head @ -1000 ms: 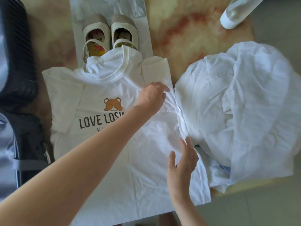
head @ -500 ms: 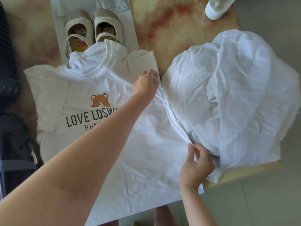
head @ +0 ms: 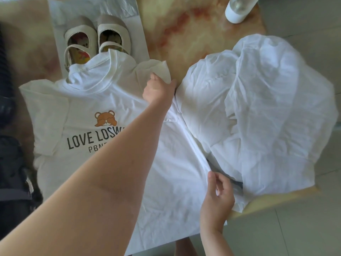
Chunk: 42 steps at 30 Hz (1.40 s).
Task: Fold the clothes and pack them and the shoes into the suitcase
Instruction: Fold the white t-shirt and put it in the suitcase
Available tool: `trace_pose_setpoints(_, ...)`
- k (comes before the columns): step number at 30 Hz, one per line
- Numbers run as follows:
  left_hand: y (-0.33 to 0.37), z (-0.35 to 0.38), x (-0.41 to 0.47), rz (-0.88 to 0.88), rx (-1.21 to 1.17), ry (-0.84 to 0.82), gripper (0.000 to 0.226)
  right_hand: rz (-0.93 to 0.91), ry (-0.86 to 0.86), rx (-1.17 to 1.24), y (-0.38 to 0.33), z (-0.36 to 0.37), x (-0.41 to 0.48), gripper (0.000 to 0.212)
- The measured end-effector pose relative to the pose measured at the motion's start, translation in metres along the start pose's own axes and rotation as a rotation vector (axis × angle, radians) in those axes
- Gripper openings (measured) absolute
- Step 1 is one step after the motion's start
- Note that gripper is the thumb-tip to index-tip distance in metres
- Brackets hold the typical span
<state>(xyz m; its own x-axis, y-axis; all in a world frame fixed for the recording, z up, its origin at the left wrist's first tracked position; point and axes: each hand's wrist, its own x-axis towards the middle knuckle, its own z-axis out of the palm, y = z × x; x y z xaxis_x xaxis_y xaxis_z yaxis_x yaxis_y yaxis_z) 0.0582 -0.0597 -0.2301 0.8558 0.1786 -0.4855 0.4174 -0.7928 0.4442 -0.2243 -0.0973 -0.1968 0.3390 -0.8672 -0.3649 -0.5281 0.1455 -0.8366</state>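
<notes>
Currently, left grip (head: 159, 89) clutches T-shirt (head: 83, 100) sleeve; right grip (head: 219, 193) pinches its side edge.

I see a marbled cream-and-rust tabletop (head: 184, 34) on my feed. A clear bottle with a white end (head: 237, 10) sits near its far right corner. A crinkled translucent plastic bag (head: 96, 6) lies flat at the far left. Pale floor tiles (head: 304, 233) show past the table's edge.

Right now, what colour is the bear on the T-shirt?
Orange-brown. The bear print on the white T-shirt shows best in the head view.
</notes>
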Motion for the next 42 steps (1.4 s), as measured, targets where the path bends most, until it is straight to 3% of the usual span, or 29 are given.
trace_pose_setpoints(5, 0.007, 0.002, 0.003, 0.018, 0.137, 0.030, 0.065, 0.062, -0.124, 0.001, 0.003, -0.002, 0.003, 0.002)
trace_pose_setpoints(8, 0.004, 0.005, 0.005, 0.034, 0.161, 0.045, 0.061, 0.049, -0.188, -0.045, 0.005, 0.000, 0.009, 0.011)
trace_pose_setpoints(13, 0.002, 0.006, 0.009, 0.032, 0.139, 0.051, 0.039, 0.017, -0.183, -0.065, 0.003, 0.000, 0.012, 0.004)
trace_pose_setpoints(19, -0.004, -0.004, 0.009, -0.003, -0.113, 0.046, 0.021, 0.001, -0.232, -0.036, 0.002, -0.007, 0.001, 0.003)
trace_pose_setpoints(23, -0.010, -0.016, 0.008, -0.033, -0.460, 0.065, 0.002, 0.011, -0.248, -0.040, 0.003, -0.006, -0.017, 0.005)
trace_pose_setpoints(26, -0.017, -0.034, 0.003, -0.078, -0.652, 0.070, 0.014, 0.005, -0.299, -0.031, 0.004, 0.000, -0.041, 0.004)
trace_pose_setpoints(28, -0.023, -0.048, -0.004, -0.069, -0.738, 0.058, 0.011, -0.058, -0.332, -0.067, 0.007, 0.005, -0.060, 0.008)
trace_pose_setpoints(37, -0.096, -0.133, -0.029, 0.032, -0.861, 0.128, 0.005, -0.313, -0.448, -0.221, 0.024, 0.037, -0.147, 0.005)
trace_pose_setpoints(42, -0.156, -0.171, -0.021, -0.076, -0.863, 0.281, 0.010, -0.378, -0.516, -0.263, 0.034, 0.063, -0.189, 0.017)
